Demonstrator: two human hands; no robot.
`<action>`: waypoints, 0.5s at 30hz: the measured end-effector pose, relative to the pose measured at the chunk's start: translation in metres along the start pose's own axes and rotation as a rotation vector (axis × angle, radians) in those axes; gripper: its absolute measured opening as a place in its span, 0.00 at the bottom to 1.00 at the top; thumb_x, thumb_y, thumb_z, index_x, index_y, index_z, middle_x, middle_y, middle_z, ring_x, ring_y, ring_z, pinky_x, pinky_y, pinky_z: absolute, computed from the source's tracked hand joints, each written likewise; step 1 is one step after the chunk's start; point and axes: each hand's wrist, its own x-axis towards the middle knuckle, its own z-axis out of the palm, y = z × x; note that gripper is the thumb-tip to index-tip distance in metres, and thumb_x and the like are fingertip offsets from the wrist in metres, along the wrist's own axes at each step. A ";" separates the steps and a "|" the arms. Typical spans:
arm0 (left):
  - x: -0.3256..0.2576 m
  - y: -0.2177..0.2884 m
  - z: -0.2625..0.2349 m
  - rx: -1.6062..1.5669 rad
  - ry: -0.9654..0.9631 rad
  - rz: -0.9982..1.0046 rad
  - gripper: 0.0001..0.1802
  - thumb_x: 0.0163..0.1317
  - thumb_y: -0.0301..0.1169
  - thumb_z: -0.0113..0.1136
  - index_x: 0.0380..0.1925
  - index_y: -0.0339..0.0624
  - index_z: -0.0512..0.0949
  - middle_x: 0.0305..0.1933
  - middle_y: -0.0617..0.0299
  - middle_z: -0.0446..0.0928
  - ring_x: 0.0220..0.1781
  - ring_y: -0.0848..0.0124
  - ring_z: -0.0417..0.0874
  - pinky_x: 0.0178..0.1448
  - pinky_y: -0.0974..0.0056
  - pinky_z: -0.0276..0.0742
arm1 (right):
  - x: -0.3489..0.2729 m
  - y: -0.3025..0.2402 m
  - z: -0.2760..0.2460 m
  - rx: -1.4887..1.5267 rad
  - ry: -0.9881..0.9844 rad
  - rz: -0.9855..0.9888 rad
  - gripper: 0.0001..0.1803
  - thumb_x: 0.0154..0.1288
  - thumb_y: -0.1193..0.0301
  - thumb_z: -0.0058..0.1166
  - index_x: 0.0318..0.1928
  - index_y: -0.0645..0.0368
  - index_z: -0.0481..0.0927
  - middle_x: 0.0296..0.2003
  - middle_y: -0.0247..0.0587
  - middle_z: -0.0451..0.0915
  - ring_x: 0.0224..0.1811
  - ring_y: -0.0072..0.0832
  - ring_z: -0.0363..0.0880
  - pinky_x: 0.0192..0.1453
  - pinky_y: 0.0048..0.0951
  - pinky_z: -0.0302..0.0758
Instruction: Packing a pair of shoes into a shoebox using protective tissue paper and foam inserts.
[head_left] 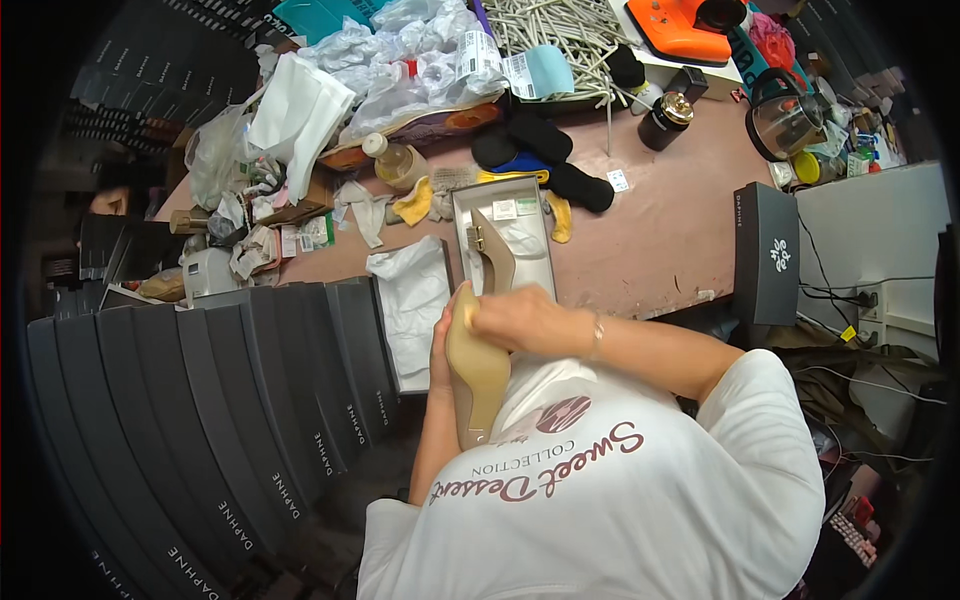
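In front of my chest, my left hand (441, 345) grips a beige shoe (480, 372) from its left side, with the pale sole turned up. My right hand (530, 320) is closed, its fingertips pressed to the sole near the far end. A small yellowish bit shows at those fingertips, too small to name. Just beyond, the matching beige shoe (499, 262), with a gold buckle, lies in an open shoebox (545, 275) holding white paper. Left of that box sits another open box part with crumpled white tissue paper (412, 310).
Dark shoeboxes (250, 400) stand in a long row at left. On the pinkish table (640, 230) are black cloth pieces (580, 187), a yellow cloth (413, 203), a clear bottle (395, 163) and a black jar (666, 122). A dark box (766, 255) stands upright at right.
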 end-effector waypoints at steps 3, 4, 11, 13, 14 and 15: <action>0.002 0.001 0.004 -0.037 0.083 0.023 0.29 0.69 0.47 0.35 0.65 0.45 0.59 0.60 0.55 0.69 0.48 0.64 0.77 0.51 0.60 0.77 | 0.006 0.001 0.012 0.048 0.100 0.055 0.06 0.55 0.70 0.52 0.33 0.52 0.69 0.23 0.35 0.70 0.23 0.34 0.77 0.22 0.36 0.71; 0.003 0.005 0.002 -0.020 -0.002 0.064 0.29 0.69 0.49 0.34 0.65 0.46 0.60 0.60 0.55 0.69 0.49 0.64 0.78 0.51 0.59 0.78 | 0.001 -0.008 0.006 0.053 0.016 -0.030 0.06 0.56 0.70 0.52 0.33 0.52 0.69 0.24 0.36 0.71 0.23 0.35 0.77 0.23 0.35 0.72; -0.004 0.009 0.010 0.099 0.082 0.134 0.29 0.70 0.49 0.34 0.66 0.48 0.59 0.61 0.53 0.68 0.47 0.63 0.78 0.51 0.58 0.78 | 0.030 -0.020 0.009 -0.027 -0.171 0.015 0.04 0.53 0.68 0.51 0.29 0.53 0.72 0.21 0.36 0.73 0.23 0.35 0.78 0.25 0.33 0.75; -0.002 0.013 0.014 0.112 0.019 0.111 0.30 0.69 0.48 0.37 0.66 0.44 0.57 0.63 0.50 0.64 0.46 0.63 0.77 0.51 0.59 0.77 | 0.017 -0.007 0.079 -0.391 0.085 -0.030 0.05 0.57 0.67 0.49 0.30 0.54 0.73 0.25 0.38 0.76 0.27 0.39 0.79 0.28 0.37 0.75; -0.002 0.011 0.009 0.085 0.036 0.067 0.30 0.69 0.48 0.37 0.66 0.44 0.57 0.62 0.50 0.65 0.46 0.63 0.77 0.50 0.59 0.77 | 0.018 -0.010 0.069 -0.337 0.023 -0.041 0.05 0.57 0.67 0.49 0.30 0.54 0.73 0.25 0.38 0.76 0.26 0.39 0.79 0.27 0.36 0.75; -0.003 0.009 0.005 0.066 0.052 0.019 0.30 0.69 0.48 0.38 0.66 0.44 0.57 0.61 0.50 0.66 0.45 0.63 0.77 0.49 0.59 0.78 | 0.018 -0.017 0.054 -0.281 -0.032 -0.047 0.05 0.57 0.67 0.49 0.30 0.54 0.73 0.25 0.38 0.76 0.26 0.39 0.79 0.26 0.36 0.75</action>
